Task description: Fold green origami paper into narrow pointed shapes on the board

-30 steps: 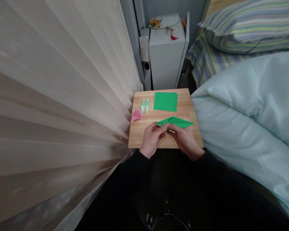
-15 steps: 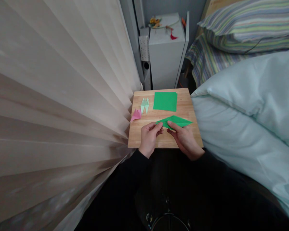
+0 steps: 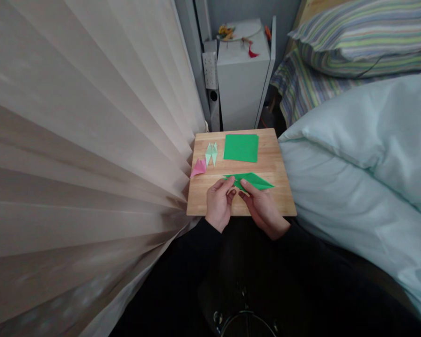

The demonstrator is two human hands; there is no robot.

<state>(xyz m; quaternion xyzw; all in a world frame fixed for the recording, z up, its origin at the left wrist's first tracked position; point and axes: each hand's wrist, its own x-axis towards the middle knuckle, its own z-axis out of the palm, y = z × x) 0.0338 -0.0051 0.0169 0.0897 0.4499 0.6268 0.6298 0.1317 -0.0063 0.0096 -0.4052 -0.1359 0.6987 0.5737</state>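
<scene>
From where I am standing, the left hand [image 3: 219, 204] and right hand [image 3: 265, 209] are pinching the folded green origami paper [image 3: 256, 179] over the near half of the bench [image 3: 197, 197]; clean creasing, I am judging, demands aligned edges.

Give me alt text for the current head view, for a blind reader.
A folded green paper is in the grip of a person's left hand and right hand over a wooden table. Farther back lie green sheets, with a pale green folded paper and a pink folded paper leftward. A curtain hangs left, a pale blue quilt lies right.
</scene>
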